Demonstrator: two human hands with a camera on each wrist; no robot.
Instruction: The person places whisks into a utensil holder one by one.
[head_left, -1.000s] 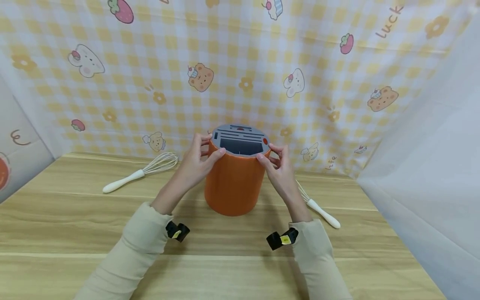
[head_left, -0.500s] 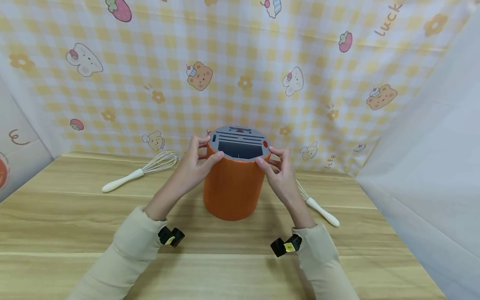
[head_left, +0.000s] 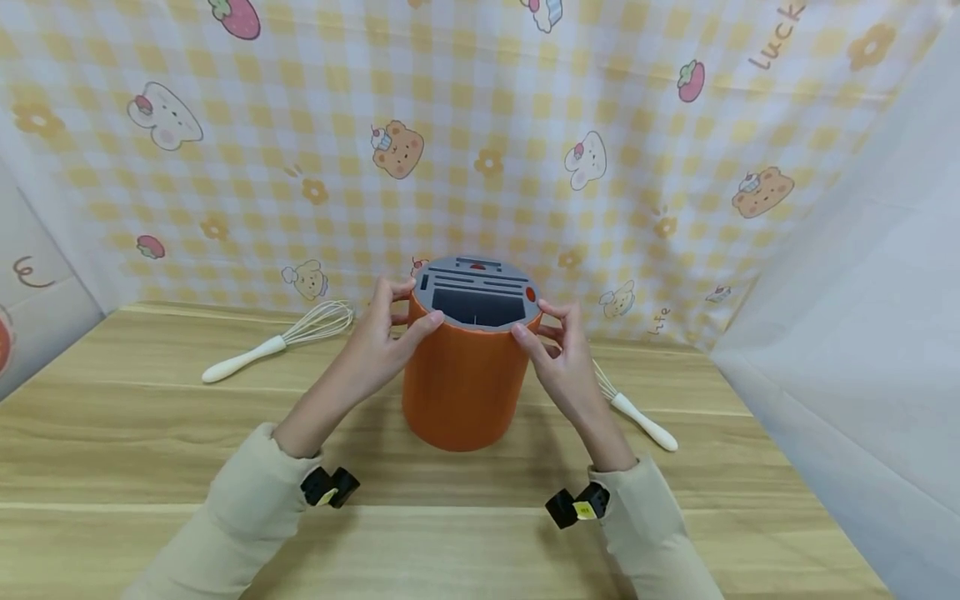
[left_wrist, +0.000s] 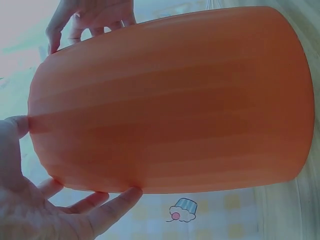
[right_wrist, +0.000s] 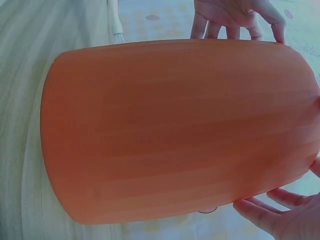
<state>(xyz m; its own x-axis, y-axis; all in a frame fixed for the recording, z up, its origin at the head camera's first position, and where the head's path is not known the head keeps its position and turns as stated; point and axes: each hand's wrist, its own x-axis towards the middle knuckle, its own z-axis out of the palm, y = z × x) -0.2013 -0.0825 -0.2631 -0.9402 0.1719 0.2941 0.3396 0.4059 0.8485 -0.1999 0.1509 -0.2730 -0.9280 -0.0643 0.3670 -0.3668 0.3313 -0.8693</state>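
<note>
- I have both hands on the orange holder (head_left: 462, 379); it stands upright on the wooden table (head_left: 150, 433), directly between my palms.
- My left hand (head_left: 375, 346) clasps the upper left side, thumb laid along the front just under the rim and fingers curled round the back edge.
- My right hand (head_left: 564, 360) clasps the upper right side in mirror fashion, thumb tip at the rim and fingers wrapped behind.
- The grey slotted lid (head_left: 478, 292) sits on top of the holder, level with my fingertips, with a large dark opening toward me.
- From the left wrist view the holder (left_wrist: 170, 100) fills the frame, my fingers (left_wrist: 107, 207) pressed to its wall.
- One white-handled whisk (head_left: 281, 342) lies well left of my grip; a second whisk (head_left: 637, 417) lies just behind my right wrist.
</note>
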